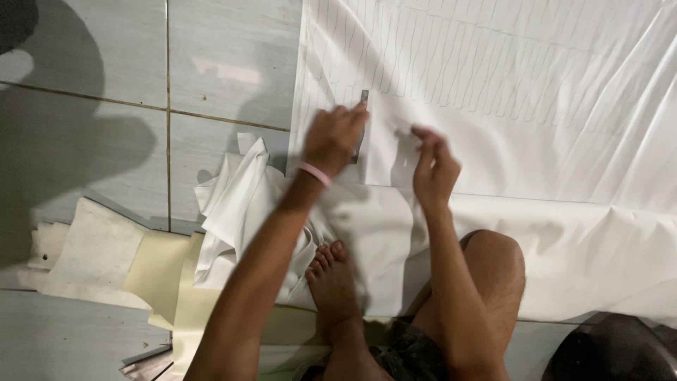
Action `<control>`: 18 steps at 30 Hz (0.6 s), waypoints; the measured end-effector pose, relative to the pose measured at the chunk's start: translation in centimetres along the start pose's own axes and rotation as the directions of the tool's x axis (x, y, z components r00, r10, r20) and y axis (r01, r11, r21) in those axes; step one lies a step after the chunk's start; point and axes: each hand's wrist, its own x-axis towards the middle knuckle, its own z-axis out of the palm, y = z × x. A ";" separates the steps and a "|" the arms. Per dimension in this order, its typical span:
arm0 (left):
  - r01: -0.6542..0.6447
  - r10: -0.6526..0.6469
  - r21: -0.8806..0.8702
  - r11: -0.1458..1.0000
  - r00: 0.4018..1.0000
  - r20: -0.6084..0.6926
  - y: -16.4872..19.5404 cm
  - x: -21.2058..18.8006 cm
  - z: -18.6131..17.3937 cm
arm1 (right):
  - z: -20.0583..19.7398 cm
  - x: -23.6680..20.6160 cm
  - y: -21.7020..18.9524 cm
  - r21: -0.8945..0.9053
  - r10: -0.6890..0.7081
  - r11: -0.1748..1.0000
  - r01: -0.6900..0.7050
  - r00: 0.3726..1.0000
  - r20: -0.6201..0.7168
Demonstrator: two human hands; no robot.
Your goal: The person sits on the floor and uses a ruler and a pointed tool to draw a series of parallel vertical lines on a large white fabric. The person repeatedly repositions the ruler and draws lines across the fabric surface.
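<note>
The left hand (337, 137) pins a narrow template (361, 127) flat on the white cloth (536, 127) for tracing, while the right hand (432, 166) seems pinched on a pen.

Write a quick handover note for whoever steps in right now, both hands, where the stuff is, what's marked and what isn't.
Left hand: presses a narrow dark template flat on the white sheet.
Right hand: fingers pinched just right of the template; whether it holds a pen cannot be told.
Done: rows of traced outlines across the sheet's upper part.
Left: the lower part of the sheet, near the hands, is unmarked.
Crumpled white scraps lie left, on the tiled floor.
</note>
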 end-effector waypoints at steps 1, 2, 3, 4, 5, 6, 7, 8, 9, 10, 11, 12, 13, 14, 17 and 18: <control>0.042 -0.040 0.121 0.992 0.999 -0.022 1.5 0.4 0.9 | -0.1 1.3 -0.5 -0.013 -0.049 0.999 0.049 0.998 -0.026; 0.085 -0.076 0.239 0.967 0.996 -0.049 3.0 0.8 1.9 | 0.0 2.6 -1.1 -0.027 -0.100 0.995 0.098 0.994 -0.053; 0.111 -0.128 0.460 0.881 0.992 0.005 4.6 1.4 3.0 | 0.0 3.8 -1.7 -0.071 -0.120 0.989 0.129 0.985 0.128; 0.118 -0.195 0.656 0.746 0.980 0.045 6.2 2.0 4.0 | 0.2 4.9 -2.4 -0.108 -0.129 0.980 0.169 0.942 0.309; 0.067 -0.236 0.775 0.629 0.966 0.108 7.6 2.4 5.0 | 0.5 5.8 -3.0 -0.135 -0.127 0.967 0.217 0.868 0.481; 0.000 -0.283 0.867 0.498 0.945 0.163 8.7 2.9 5.8 | 0.9 6.3 -3.6 -0.189 -0.118 0.939 0.288 0.785 0.608; 0.110 -0.372 0.796 0.595 0.916 0.151 9.5 3.3 6.4 | 1.3 6.6 -4.2 -0.235 -0.089 0.902 0.363 0.687 0.721; 0.227 -0.459 0.708 0.668 0.876 0.151 10.2 3.6 6.7 | 1.5 6.9 -4.6 -0.266 -0.043 0.857 0.441 0.576 0.816; 0.349 -0.541 0.607 0.714 0.825 0.163 10.5 3.9 7.0 | 1.7 7.0 -4.9 -0.220 -0.122 0.842 0.493 0.571 0.812; 0.371 -0.550 0.583 0.723 0.819 0.160 10.7 3.9 7.3 | 1.9 7.0 -5.1 -0.171 -0.201 0.823 0.542 0.560 0.803; 0.394 -0.562 0.561 0.728 0.811 0.159 10.8 3.9 7.6 | 2.1 6.9 -5.2 -0.120 -0.280 0.801 0.587 0.544 0.791; 0.414 -0.572 0.541 0.732 0.805 0.159 10.7 3.8 7.7 | 2.3 6.8 -5.3 -0.121 -0.273 0.796 0.593 0.530 0.803; 0.329 -0.562 0.695 0.640 0.817 0.131 10.6 3.7 7.7 | 2.4 6.7 -5.2 -0.127 -0.263 0.792 0.598 0.520 0.813; 0.238 -0.545 0.822 0.518 0.832 0.103 10.3 3.5 7.6 | 2.4 6.7 -5.1 -0.134 -0.254 0.784 0.606 0.510 0.822; -0.030 -0.449 0.946 0.322 0.875 0.181 9.8 3.0 7.4 | 2.2 7.4 -4.5 -0.220 -0.131 0.763 0.608 0.479 0.868; -0.114 -0.411 0.950 0.290 0.882 0.231 9.6 2.9 7.3 | 2.1 8.0 -4.3 -0.239 -0.170 0.750 0.617 0.528 0.832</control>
